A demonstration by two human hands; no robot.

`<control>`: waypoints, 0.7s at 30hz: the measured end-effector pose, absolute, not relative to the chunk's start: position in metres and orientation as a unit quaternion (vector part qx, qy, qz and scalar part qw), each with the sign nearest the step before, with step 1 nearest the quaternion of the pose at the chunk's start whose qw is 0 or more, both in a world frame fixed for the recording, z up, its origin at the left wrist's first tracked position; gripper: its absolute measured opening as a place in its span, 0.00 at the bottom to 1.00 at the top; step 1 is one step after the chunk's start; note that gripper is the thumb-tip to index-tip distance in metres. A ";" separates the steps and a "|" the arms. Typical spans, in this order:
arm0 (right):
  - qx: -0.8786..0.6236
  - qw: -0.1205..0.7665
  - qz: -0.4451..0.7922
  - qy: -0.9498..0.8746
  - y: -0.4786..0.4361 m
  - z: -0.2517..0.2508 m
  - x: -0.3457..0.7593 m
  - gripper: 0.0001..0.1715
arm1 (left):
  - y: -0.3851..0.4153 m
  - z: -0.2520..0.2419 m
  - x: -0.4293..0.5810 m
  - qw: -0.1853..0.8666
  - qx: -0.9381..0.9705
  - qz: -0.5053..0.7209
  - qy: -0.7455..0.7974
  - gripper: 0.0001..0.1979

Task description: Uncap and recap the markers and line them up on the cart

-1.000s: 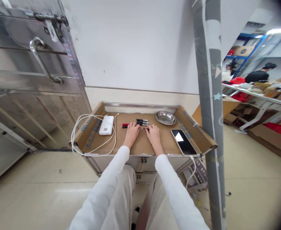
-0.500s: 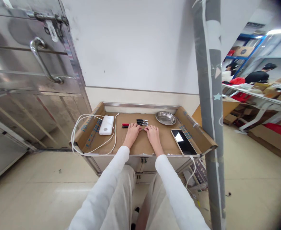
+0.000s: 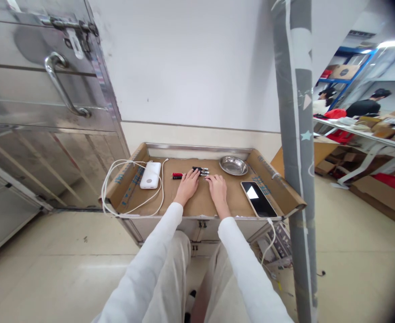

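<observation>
My left hand (image 3: pixel 188 186) reaches over the cardboard-lined tray top (image 3: pixel 170 199), its fingers stretched out onto the near left ends of several black pens (image 3: pixel 204 171) with clear tips. The fingers touch the pens and cover part of them. To the right, my right hand (image 3: pixel 217 187) has thumb and fingertips pinched together just below the pens; what is in the pinch is too small to make out. Left of my left hand lie a red pen (image 3: pixel 176 174) and a black pen (image 3: pixel 176 177), partly behind the hand.
A round metal dish (image 3: pixel 233 166) sits at the back right, and a phone (image 3: pixel 258 198) on a cable at the front right. At left lies a white power bank (image 3: pixel 150 175) with a looped white cable (image 3: pixel 106 188). A grey wrapped pipe (image 3: pixel 300 148) stands to the right.
My left hand has moved up and forward onto the black pens, away from my right hand. My right hand has shifted slightly right, still pinched. The two hands no longer meet.
</observation>
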State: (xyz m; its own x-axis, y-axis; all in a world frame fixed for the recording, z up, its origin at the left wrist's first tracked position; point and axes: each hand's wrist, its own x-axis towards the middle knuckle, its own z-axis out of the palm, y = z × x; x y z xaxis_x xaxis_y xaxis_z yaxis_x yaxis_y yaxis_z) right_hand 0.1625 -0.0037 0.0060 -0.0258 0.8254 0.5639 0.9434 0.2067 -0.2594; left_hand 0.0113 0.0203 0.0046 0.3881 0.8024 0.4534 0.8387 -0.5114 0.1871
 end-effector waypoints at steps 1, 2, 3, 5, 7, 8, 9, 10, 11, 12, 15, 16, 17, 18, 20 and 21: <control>-0.634 0.317 -0.096 -0.699 -0.004 0.007 0.163 0.16 | 0.021 0.005 0.011 0.033 -0.837 -0.246 -0.488 0.21; -0.644 0.317 -0.097 -0.690 -0.004 0.007 0.163 0.16 | 0.020 0.005 0.011 0.029 -0.841 -0.242 -0.483 0.21; -0.652 0.317 -0.098 -0.681 -0.004 0.007 0.164 0.16 | 0.020 0.007 0.011 0.025 -0.845 -0.240 -0.478 0.21; -0.663 0.320 -0.096 -0.670 -0.005 0.007 0.165 0.16 | 0.017 0.011 0.011 0.016 -0.854 -0.235 -0.464 0.19; -0.666 0.324 -0.090 -0.665 -0.005 0.006 0.166 0.17 | 0.013 0.014 0.010 0.007 -0.867 -0.228 -0.444 0.15; -0.668 0.325 -0.089 -0.663 -0.005 0.006 0.167 0.17 | 0.011 0.014 0.010 0.002 -0.873 -0.225 -0.433 0.14; -0.670 0.325 -0.088 -0.662 -0.005 0.006 0.167 0.17 | 0.010 0.015 0.010 -0.001 -0.877 -0.225 -0.425 0.12; -0.673 0.326 -0.088 -0.659 -0.006 0.006 0.167 0.18 | 0.009 0.014 0.010 -0.004 -0.878 -0.230 -0.421 0.11; -0.676 0.327 -0.089 -0.654 -0.006 0.006 0.168 0.18 | 0.008 0.013 0.010 -0.005 -0.874 -0.238 -0.423 0.09; -0.680 0.328 -0.090 -0.649 -0.006 0.006 0.168 0.18 | 0.008 0.011 0.010 -0.005 -0.867 -0.249 -0.432 0.08; -0.695 0.323 -0.089 -0.636 -0.007 0.006 0.167 0.18 | 0.009 0.008 0.009 0.003 -0.835 -0.277 -0.476 0.07; -0.697 0.319 -0.089 -0.636 -0.007 0.006 0.167 0.18 | 0.009 0.007 0.009 0.007 -0.827 -0.279 -0.488 0.07; -0.697 0.313 -0.088 -0.639 -0.007 0.006 0.167 0.17 | 0.008 0.008 0.009 0.011 -0.822 -0.277 -0.496 0.07; -0.694 0.309 -0.088 -0.644 -0.007 0.006 0.166 0.17 | 0.008 0.008 0.008 0.015 -0.820 -0.274 -0.501 0.07; -0.681 0.309 -0.091 -0.658 -0.007 0.006 0.166 0.17 | 0.006 0.011 0.009 0.020 -0.819 -0.269 -0.506 0.07; -0.673 0.313 -0.092 -0.664 -0.007 0.006 0.165 0.17 | 0.006 0.012 0.009 0.021 -0.820 -0.268 -0.505 0.07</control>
State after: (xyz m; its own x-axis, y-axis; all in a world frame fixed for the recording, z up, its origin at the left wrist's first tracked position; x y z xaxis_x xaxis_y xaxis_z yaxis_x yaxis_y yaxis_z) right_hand 0.1652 -0.0066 0.0063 0.1006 0.8357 0.5398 0.9514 0.0779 -0.2979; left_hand 0.0086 0.0058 0.0116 0.3473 0.8169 0.4606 0.8390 -0.4900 0.2365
